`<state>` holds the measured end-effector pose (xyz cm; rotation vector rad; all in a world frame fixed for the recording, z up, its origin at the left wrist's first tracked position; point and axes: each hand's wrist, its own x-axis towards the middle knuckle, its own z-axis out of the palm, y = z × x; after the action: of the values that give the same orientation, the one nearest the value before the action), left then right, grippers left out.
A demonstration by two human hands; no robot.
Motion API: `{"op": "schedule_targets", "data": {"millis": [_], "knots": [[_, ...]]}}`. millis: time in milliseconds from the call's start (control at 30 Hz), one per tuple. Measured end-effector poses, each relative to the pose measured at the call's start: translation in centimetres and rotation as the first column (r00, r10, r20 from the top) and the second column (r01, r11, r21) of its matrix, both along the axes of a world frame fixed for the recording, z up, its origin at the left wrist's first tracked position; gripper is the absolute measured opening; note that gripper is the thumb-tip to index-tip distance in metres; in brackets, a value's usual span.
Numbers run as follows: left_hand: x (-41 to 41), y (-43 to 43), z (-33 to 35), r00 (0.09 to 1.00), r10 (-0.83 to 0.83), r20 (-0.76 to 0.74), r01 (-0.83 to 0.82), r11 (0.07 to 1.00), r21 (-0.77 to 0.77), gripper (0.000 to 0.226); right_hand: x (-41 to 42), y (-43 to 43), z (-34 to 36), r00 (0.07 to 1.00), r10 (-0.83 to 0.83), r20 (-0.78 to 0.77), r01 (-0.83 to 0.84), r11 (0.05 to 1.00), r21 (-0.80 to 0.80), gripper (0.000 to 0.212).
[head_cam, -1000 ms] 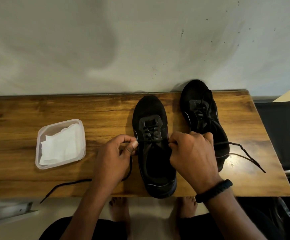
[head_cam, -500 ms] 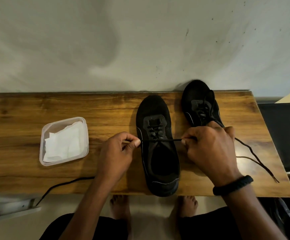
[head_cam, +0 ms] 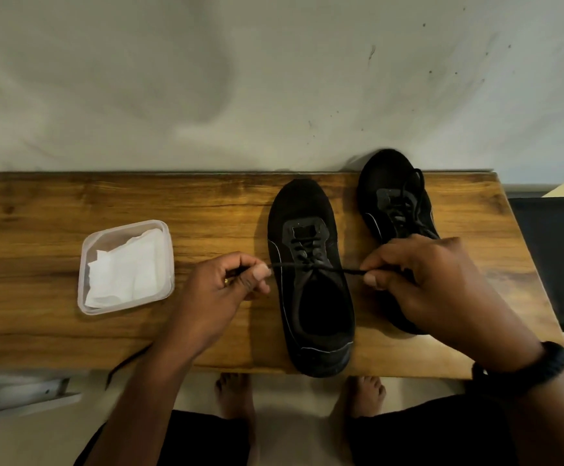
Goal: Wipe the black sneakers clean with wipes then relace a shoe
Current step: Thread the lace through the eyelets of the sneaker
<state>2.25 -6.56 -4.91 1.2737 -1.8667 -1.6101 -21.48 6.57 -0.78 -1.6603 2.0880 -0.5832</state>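
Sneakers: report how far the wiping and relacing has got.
Done: the far sneaker is laced, and the near sneaker has its lower eyelets crossed. Wiping can't be judged; wipes lie in the tub. In hand: the left hand and right hand pinch the lace taut across it. Left: likely tying off.
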Motion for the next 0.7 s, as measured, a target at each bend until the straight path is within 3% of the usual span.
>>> {"op": "schedule_targets", "data": {"millis": [67,133,300,567,633,700], "knots": [[-1.0,0.5,0.1,0.992,0.086,-0.095,-0.082,0.995,0.053,0.025,1.1,-0.3,0.3,0.969,-0.055,0.243,0.078,0.993,-0.085,0.008],[-2.2,0.7,-0.2,0.964,0.206,-0.165,-0.201,0.978,0.048,0.028,2.4,-1.0,-0.1,0.878,-0.122,0.463,0.198,0.973,-0.12,0.008],[-5.5,1.3,-0.3,0.921,0.28,-0.271,-0.295,0.955,-0.014,0.024,5.1,-3.3,-2.4,0.59,-0.184,0.786,0.441,0.889,-0.122,0.011],[-6.4,2.3,-0.4,0.89,0.304,-0.339,-0.265,0.951,0.158,0.023,5.2,-4.5,-3.5,0.164,-0.206,0.965,0.563,0.823,0.08,0.018],[-6.7,2.5,-0.4,0.874,0.339,-0.349,-0.296,0.94,0.171,0.025,5.3,-4.5,-3.5,0.11,-0.186,0.976,0.564,0.82,0.092,0.021],[-6.9,2.7,-0.4,0.86,0.366,-0.355,-0.323,0.93,0.175,0.027,5.5,-4.5,-3.6,0.115,-0.182,0.977,0.575,0.814,0.084,0.02]]}}
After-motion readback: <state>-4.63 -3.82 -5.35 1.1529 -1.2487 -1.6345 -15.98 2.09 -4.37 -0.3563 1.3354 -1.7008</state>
